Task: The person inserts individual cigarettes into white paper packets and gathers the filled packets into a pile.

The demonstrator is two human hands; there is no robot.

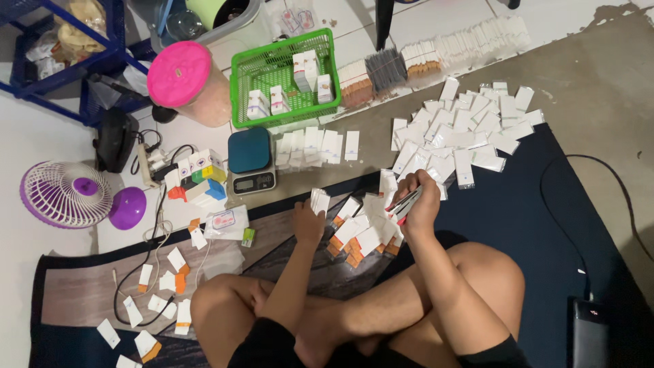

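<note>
I sit cross-legged on a dark mat (pixel 545 204). My left hand (pixel 308 221) grips a small stack of flat white cartons (pixel 319 200), held upright. My right hand (pixel 417 201) holds several flattened white cartons with red edges (pixel 403 204), fanned out. Between my hands lies a loose pile of flat white and orange cartons (pixel 361 232). A larger heap of flat white cartons (pixel 463 133) spreads over the floor beyond my right hand.
A green basket (pixel 242 92) holds several small boxes. A digital scale (pixel 251 163), a pink-lidded jar (pixel 184 78), a purple fan (pixel 68 194), a power strip with cables (pixel 153 163), a black power bank (pixel 589 334) and scattered cartons (pixel 163 279) surround me.
</note>
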